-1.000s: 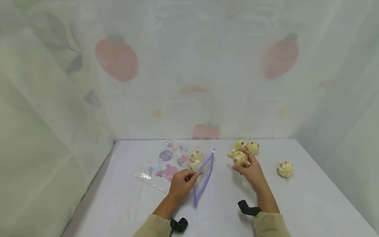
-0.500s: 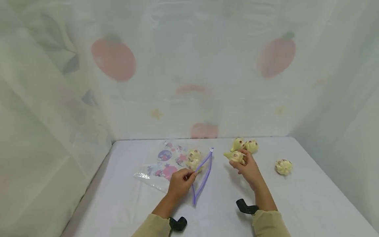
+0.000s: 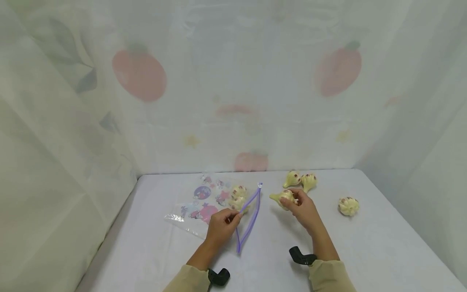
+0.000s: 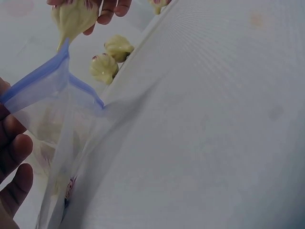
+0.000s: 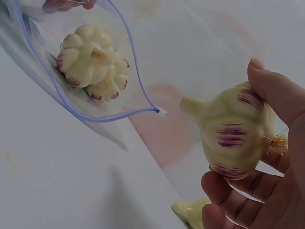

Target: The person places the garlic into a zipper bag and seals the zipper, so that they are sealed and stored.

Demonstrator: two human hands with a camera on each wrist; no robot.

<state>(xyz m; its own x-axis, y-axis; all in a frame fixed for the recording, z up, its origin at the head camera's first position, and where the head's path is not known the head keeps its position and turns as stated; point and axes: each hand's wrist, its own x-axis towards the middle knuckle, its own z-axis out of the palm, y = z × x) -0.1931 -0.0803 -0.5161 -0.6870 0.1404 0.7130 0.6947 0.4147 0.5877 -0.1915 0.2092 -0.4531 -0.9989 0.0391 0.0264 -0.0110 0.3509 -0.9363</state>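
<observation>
My left hand pinches the purple-edged mouth of a clear printed zip bag, which gapes toward the right. Inside the bag lie two garlic bulbs, pale with purple streaks. Above the table, just right of the bag's mouth, my right hand holds another garlic bulb between thumb and fingers. Its stem points left toward the opening, and its rooty end faces my palm. In the left wrist view, the stem of this held bulb overlaps the purple edge.
Two more garlic bulbs sit side by side near the table's back edge, beyond my right hand. A single bulb rests farther right. Fruit-printed white curtains enclose the white table at the back and sides.
My right hand has carried the held garlic bulb left and slightly toward me, closer to the bag's mouth. The left hand keeps its hold on the bag edge, almost still.
</observation>
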